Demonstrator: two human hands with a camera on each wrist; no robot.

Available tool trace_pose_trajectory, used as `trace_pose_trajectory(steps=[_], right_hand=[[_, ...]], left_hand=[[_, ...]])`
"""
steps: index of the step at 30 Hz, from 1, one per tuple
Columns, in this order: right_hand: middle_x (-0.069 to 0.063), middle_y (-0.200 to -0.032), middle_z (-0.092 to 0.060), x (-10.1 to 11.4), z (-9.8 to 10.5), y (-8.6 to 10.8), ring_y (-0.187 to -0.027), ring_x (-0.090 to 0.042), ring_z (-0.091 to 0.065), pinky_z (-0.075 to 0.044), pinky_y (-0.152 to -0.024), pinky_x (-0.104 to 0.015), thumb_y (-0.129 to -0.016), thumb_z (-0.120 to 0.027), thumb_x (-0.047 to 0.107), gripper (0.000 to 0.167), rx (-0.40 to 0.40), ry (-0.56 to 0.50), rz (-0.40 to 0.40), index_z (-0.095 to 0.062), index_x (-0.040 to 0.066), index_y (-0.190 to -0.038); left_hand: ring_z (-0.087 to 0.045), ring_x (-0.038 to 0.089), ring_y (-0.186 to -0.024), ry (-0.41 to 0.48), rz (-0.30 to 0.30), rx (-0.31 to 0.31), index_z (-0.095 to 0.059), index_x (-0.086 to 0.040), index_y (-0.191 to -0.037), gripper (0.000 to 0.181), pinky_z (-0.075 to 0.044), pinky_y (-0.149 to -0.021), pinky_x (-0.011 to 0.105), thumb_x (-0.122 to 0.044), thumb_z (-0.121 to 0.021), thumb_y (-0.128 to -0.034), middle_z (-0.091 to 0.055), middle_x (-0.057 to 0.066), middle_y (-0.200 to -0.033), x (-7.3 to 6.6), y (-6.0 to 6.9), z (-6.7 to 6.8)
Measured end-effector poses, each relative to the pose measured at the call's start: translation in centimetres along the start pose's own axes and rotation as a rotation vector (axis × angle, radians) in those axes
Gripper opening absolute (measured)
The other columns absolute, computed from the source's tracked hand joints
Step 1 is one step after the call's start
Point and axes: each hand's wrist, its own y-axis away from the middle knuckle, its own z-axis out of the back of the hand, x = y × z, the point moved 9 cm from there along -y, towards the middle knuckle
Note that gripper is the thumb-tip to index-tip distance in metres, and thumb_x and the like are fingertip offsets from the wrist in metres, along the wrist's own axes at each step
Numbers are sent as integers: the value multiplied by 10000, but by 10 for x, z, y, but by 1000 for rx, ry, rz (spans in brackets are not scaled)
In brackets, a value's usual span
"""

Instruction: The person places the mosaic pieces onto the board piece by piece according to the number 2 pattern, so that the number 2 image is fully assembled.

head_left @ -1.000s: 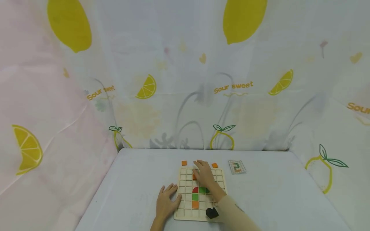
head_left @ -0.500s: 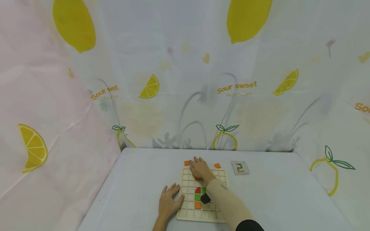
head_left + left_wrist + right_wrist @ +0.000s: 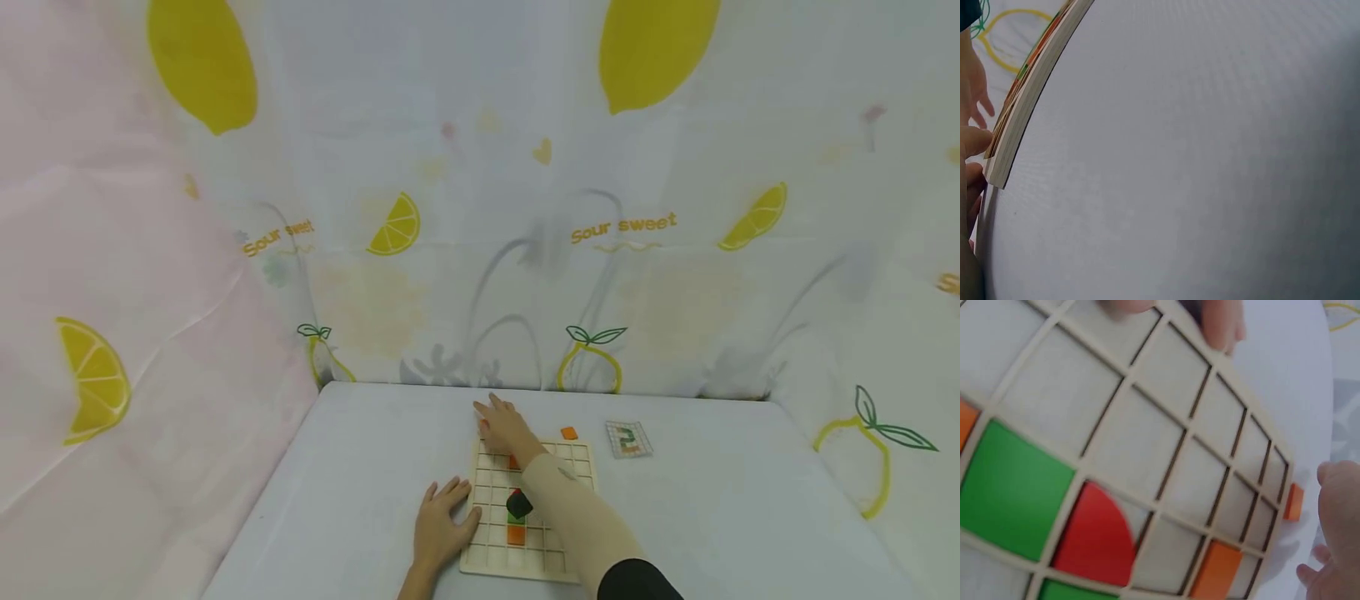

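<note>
A pale wooden grid board lies on the table with coloured tiles in its cells. My left hand rests at its left edge, fingers spread, thumb touching the rim; the left wrist view shows that thumb over the board's corner. My right hand reaches past the far left corner with index finger extended. In the right wrist view an orange square tile lies beside the board, and the right hand's thumb is close but apart from it. A red quarter-round tile and green square tile sit in cells.
Another orange tile lies behind the board's far edge. A small gridded pattern card is to the right. A black object at the right forearm covers part of the board. A lemon-print cloth hangs behind the table.
My right hand has moved from above the board's far edge leftward and away, toward the left orange tile, which it now mostly hides. The left hand stays at the board's edge.
</note>
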Motion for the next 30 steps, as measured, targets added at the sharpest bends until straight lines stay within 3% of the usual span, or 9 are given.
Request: trace_pose_trajectory(steps=[6, 9, 15, 20, 23, 26, 30], right_hand=[[-148, -1516, -288, 10, -16, -4, -1368, -408, -271, -289, -1103, -539, -1008, -376, 235, 418, 154, 68, -4, -434, 144, -1411], [-148, -1474, -371, 14, -19, -3, -1347, -394, -324, -326, -1091, -512, -1000, -398, 204, 387, 151, 104, 8, -493, 116, -1364], [-152, -1306, -556, 20, -19, -3, -1246, -318, -482, -396, -1062, -402, -977, -466, 142, 268, -7, 176, 83, -630, 43, -1164], [-92, -931, -688, 25, -12, 2, -935, -246, -634, -509, -892, -343, -925, -530, 67, 199, -188, 205, 183, -678, 51, -793], [-94, -913, -641, 21, -9, 4, -904, -269, -592, -508, -854, -364, -913, -547, 52, 172, -185, 129, 143, -664, 63, -788], [-141, -1067, -576, 12, -9, 5, -1019, -316, -526, -486, -894, -428, -928, -547, 87, 121, -111, 25, 39, -665, 70, -946], [-198, -1102, -521, 0, -6, 7, -1038, -370, -500, -485, -866, -493, -921, -569, 113, 160, -74, -106, -48, -630, 46, -1053]], left_hand=[[-668, 271, -968, -9, 2, 10, -731, -33, -965, 349, -425, -967, 524, -196, -743, -657, -720, 95, -986, 0, 2, -2], [-667, 262, -977, -11, 7, 13, -731, -37, -974, 351, -425, -978, 515, -203, -742, -666, -720, 85, -991, 1, 2, -3], [-666, 269, -981, -11, 5, 7, -727, -30, -978, 353, -426, -980, 522, -209, -746, -674, -718, 90, -997, 2, 0, -3], [-663, 273, -988, -19, 15, 23, -727, -33, -979, 353, -429, -978, 529, -213, -746, -676, -716, 92, -1005, 2, 1, -2], [-658, 275, -1001, -18, 25, 31, -724, -33, -988, 353, -421, -988, 527, -213, -745, -685, -714, 93, -1015, 2, 0, -2], [-657, 272, -1003, -20, 27, 29, -725, -31, -987, 350, -416, -994, 520, -209, -745, -686, -714, 92, -1013, 2, -1, -2], [-663, 274, -979, -22, 10, 9, -728, -28, -966, 345, -424, -974, 522, -203, -748, -670, -717, 99, -993, 1, -1, -2]])
